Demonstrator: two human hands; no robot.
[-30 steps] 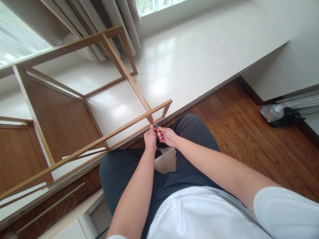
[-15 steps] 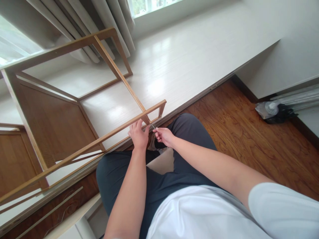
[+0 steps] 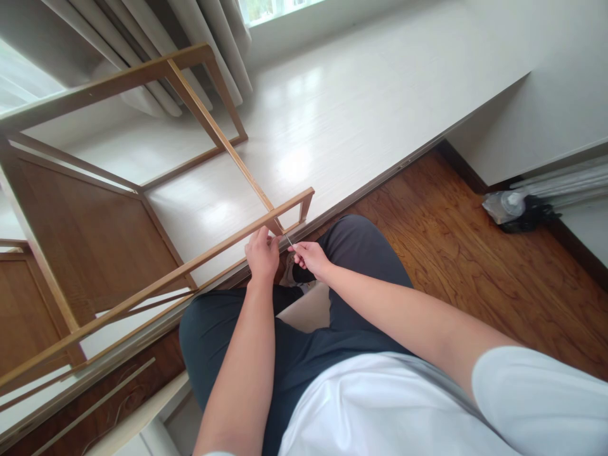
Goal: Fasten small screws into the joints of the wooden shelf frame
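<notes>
Since half a second ago the left hand [image 3: 262,252] has closed in, its fingers now curled around the near rail of the wooden frame [image 3: 156,282] right at the joint, where before they were spread flat against it. The right hand [image 3: 308,258] pinches a thin metal tool [image 3: 287,240], likely a hex key, tip aimed into that corner joint at the edge of the white raised floor [image 3: 356,107]. By the look of it, the frame stands mostly assembled; this corner fastening is apparently not finished.
</notes>
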